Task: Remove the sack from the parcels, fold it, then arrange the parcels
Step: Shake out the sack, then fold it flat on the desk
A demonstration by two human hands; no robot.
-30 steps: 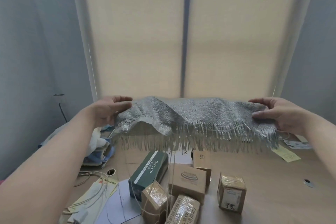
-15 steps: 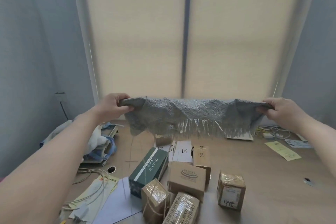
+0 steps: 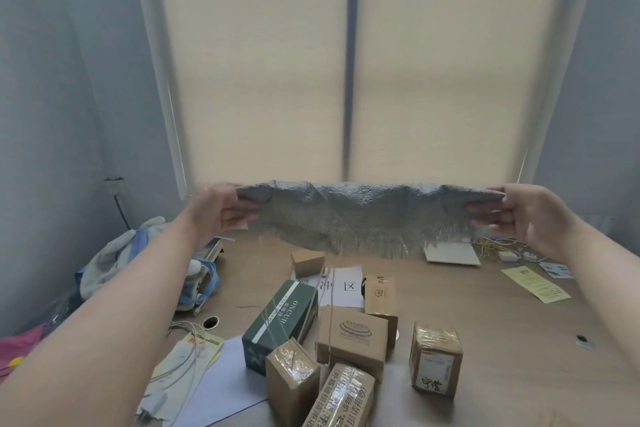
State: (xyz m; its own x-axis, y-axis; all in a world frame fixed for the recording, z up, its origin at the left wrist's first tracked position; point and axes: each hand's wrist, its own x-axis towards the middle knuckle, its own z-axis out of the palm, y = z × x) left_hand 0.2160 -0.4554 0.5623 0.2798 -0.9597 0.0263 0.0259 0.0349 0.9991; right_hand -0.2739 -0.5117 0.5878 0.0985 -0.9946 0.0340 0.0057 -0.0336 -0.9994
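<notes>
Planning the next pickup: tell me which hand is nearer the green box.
Left. The left hand grips the sack above and left of the green box; the right hand grips it well off to the box's right.

A grey woven sack (image 3: 363, 215) is held stretched in the air above the table (image 3: 519, 315), gripped at its ends by the left hand (image 3: 221, 210) and right hand (image 3: 519, 211). Parcels (image 3: 351, 336) are clustered near the table's front edge.
</notes>
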